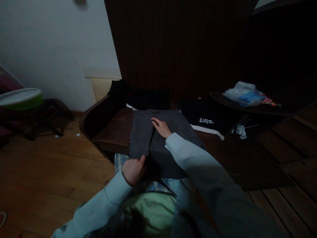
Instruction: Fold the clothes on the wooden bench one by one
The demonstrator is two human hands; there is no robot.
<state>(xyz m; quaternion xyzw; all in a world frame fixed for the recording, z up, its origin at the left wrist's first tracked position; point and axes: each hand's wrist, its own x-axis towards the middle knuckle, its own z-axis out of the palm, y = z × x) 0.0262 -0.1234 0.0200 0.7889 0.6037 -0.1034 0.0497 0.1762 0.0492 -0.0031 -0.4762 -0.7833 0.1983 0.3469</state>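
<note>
A dark grey garment [173,138] lies spread on a low dark wooden surface [114,132] in front of me, one side folded over into a narrow strip. My left hand [133,170] is closed, pinching the near edge of that folded strip. My right hand [162,127] lies flat with fingers stretched out, pressing on the garment near the fold line. Both arms wear light blue sleeves.
A black garment with white "LIFE" lettering [206,119] lies to the right, more dark clothes [138,96] behind. A plastic bag [245,94] sits on a dark shelf at right. A white and green seat [21,99] stands at left on the wooden floor [49,178].
</note>
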